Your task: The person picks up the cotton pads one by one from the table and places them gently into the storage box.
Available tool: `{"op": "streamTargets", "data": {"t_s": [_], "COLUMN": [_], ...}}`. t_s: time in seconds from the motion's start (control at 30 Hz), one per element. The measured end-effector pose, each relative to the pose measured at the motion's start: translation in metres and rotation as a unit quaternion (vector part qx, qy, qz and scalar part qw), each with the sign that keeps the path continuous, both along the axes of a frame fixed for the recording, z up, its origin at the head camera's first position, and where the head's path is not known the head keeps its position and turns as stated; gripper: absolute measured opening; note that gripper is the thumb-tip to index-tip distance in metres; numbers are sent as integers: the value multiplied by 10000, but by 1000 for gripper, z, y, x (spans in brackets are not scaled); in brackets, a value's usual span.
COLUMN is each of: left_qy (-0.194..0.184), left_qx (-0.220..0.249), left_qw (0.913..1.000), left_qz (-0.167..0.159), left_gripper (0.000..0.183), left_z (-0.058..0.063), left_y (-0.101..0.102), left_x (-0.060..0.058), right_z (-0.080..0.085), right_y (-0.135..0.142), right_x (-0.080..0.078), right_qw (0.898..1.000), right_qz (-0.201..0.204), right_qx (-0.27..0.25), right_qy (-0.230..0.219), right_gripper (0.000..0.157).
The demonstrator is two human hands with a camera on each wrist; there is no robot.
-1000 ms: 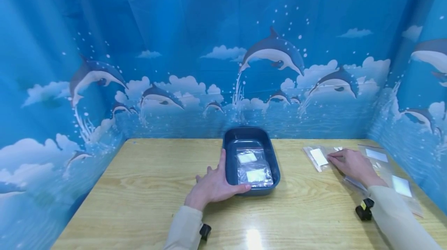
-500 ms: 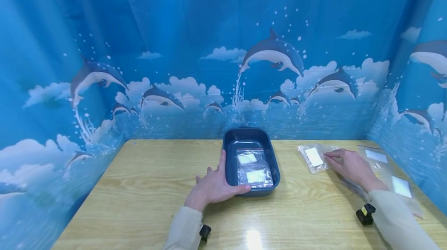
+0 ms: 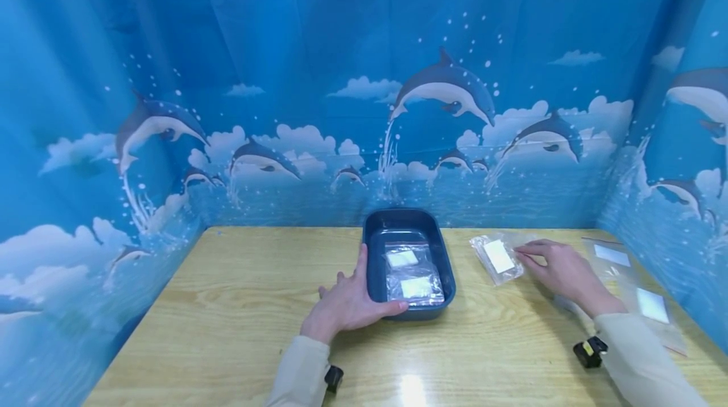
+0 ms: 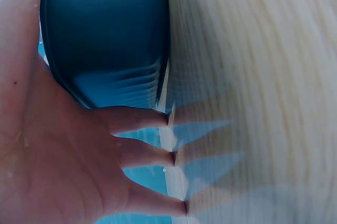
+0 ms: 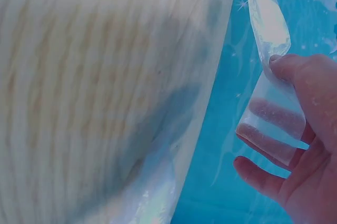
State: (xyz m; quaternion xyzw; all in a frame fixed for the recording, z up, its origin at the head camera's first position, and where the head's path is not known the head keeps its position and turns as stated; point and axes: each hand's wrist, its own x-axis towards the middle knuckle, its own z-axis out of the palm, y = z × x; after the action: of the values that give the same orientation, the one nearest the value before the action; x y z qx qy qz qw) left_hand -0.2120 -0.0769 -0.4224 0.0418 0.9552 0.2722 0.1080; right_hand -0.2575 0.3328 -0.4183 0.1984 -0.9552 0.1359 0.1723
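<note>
My right hand [image 3: 560,271] pinches a clear zip bag [image 3: 499,256] with a white label, above the right part of the table. In the right wrist view the thumb presses on the bag [image 5: 269,21], and its loose end hangs over the fingers. My left hand [image 3: 355,303] rests against a dark blue plastic bin [image 3: 446,252], thumb over its near rim and fingers along its left side. The left wrist view shows those fingers spread and straight, their tips at the tabletop. Inside the bin lie bagged packets [image 3: 418,284] with white labels.
More clear zip bags [image 3: 652,306] with white labels lie at the table's right edge, one [image 3: 611,255] toward the back. Part of another shows below my right forearm. A blue dolphin-print curtain [image 3: 307,160] borders the wooden table [image 3: 239,306] at the back and sides.
My right hand has moved left toward the bin, carrying the zip bag with it. The left hand and the bin have stayed in place.
</note>
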Motion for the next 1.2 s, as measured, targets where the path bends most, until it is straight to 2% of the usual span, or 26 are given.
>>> {"op": "streamTargets", "data": {"t_s": [0.3, 0.6, 0.8, 1.2], "left_qy": [-17, 12, 27, 83], "left_qx": [-19, -3, -51, 1], "left_qw": [10000, 10000, 9999, 9999], "left_qz": [-5, -30, -92, -81], "left_gripper": [137, 137, 138, 138], "left_z": [0, -1, -1, 0], "left_y": [0, -1, -2, -2], "left_x": [0, 0, 0, 1], "right_z": [6, 16, 28, 38], "right_y": [-13, -25, -36, -60], "right_x": [4, 4, 6, 2], "right_qw": [9997, 9979, 9991, 9973], "right_qz": [1, 186, 79, 369], "right_qx": [20, -67, 30, -89], "right_qy": [232, 624, 414, 624], "right_gripper": [21, 20, 23, 22]}}
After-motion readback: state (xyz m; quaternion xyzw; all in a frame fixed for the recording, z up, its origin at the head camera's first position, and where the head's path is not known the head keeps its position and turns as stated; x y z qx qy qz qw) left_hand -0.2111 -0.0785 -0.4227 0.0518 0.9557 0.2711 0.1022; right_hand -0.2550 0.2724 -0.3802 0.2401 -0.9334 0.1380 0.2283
